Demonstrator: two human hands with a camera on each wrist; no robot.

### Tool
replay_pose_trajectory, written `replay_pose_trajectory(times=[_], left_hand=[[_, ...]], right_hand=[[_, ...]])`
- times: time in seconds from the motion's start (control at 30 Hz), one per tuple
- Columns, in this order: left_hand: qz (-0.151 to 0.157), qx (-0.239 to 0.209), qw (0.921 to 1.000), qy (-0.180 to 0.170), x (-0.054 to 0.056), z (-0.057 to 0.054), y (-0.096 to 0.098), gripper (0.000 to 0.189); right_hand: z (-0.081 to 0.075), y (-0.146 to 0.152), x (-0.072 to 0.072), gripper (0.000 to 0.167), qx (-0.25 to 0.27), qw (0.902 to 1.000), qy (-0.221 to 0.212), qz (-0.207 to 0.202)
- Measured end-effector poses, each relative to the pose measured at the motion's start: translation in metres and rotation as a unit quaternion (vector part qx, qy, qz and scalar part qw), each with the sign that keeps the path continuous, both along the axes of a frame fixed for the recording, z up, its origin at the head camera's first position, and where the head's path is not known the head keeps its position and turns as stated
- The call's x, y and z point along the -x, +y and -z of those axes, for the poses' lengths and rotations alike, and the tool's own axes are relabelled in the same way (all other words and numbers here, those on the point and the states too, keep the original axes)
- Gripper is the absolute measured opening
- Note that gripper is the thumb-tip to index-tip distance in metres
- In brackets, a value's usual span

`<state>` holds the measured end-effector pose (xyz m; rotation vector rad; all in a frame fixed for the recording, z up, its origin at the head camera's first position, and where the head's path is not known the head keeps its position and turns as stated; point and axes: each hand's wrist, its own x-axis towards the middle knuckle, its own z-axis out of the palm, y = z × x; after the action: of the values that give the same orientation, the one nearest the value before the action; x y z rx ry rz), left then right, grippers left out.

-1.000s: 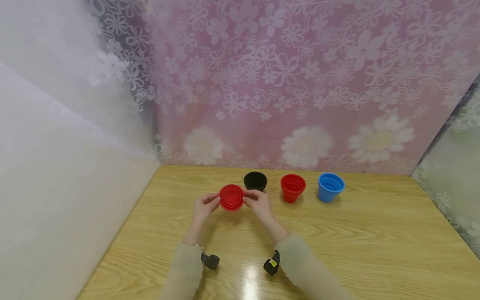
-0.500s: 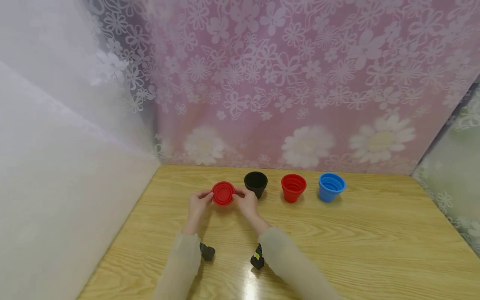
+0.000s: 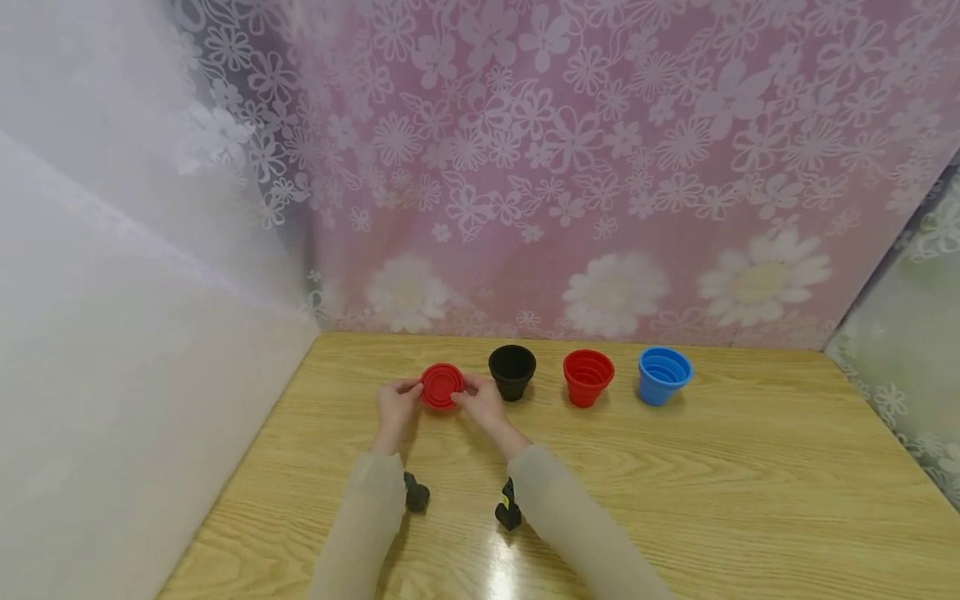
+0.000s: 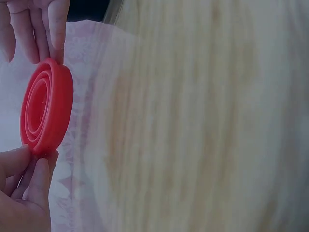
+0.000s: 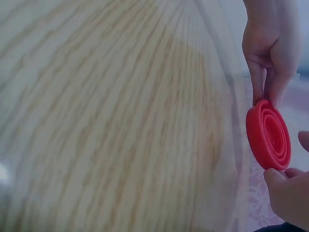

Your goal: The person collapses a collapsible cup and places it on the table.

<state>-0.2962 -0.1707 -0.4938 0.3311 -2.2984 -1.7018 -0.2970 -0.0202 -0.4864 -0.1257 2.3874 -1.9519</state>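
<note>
A red collapsible cup (image 3: 442, 386), folded flat into concentric rings, is held between both hands near the back left of the table. My left hand (image 3: 395, 410) pinches its left rim, and my right hand (image 3: 483, 407) grips the opposite rim, thumb in front. The left wrist view shows the flattened cup (image 4: 47, 106) on edge, with fingers at both ends. It stands tilted between the hands in the right wrist view too. Just right of my right hand is a black cup (image 3: 512, 372), standing upright.
A second red cup (image 3: 588, 378), opened to full height, stands right of the black one. Beyond it is a blue collapsible cup (image 3: 663, 376), also extended. The wooden table (image 3: 712, 492) meets a floral curtain (image 3: 525, 208) behind and a pale wall (image 3: 150, 333) at left.
Both hands have carried the flat red cup a little to the left. The black cup, partly covered by the right hand before, now shows fully. The other cups stay put.
</note>
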Motion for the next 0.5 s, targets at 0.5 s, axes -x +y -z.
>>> replay_pose_trajectory(times=[0.5], left_hand=[[0.109, 0.023, 0.9938, -0.001, 0.039, 0.060, -0.030, 0.025]], right_hand=[[0.006, 0.002, 0.002, 0.058, 0.008, 0.9921, -0.049, -0.115]])
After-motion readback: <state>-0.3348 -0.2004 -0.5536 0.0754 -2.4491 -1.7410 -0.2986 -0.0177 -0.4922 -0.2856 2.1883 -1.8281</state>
